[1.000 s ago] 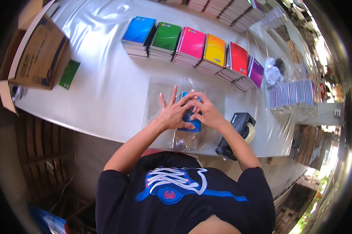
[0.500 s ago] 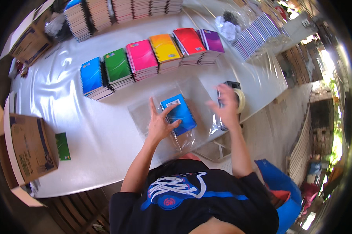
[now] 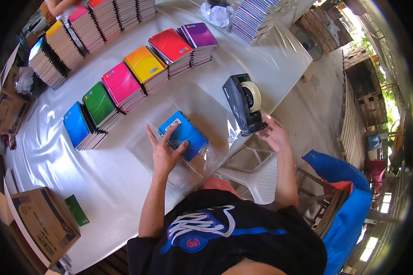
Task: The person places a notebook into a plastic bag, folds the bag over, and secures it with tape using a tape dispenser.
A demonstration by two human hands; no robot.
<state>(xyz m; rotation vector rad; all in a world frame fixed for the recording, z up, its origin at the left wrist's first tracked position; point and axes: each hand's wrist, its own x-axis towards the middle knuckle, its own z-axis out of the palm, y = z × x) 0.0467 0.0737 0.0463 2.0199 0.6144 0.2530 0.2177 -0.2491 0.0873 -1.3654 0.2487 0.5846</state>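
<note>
A blue spiral notebook (image 3: pixel 193 141) lies tilted on a clear plastic sheet (image 3: pixel 147 149) near the table's front edge. My left hand (image 3: pixel 166 153) rests on it with fingers spread, by a small white label on its cover. To the right stands a black tape dispenser (image 3: pixel 237 104) holding a roll of pale tape (image 3: pixel 251 97). My right hand (image 3: pixel 275 135) is at the near, cutter end of the dispenser, fingers bent and apart. Whether a bit of tape touches its fingertips is too small to make out.
Beyond the sheet runs a row of notebook stacks (image 3: pixel 123 81) in several colours, with taller stacks (image 3: pixel 85 30) behind. Wrapped notebooks (image 3: pixel 252 20) lie at the far right. A cardboard box (image 3: pixel 43 224) and a green card (image 3: pixel 76 211) are at left; a white plastic chair (image 3: pixel 261 176) stands below the edge.
My right hand has come down to the dispenser's near end. My left hand stays on the blue notebook. The view has shifted, revealing the whole dispenser and part of another person's arm at top left.
</note>
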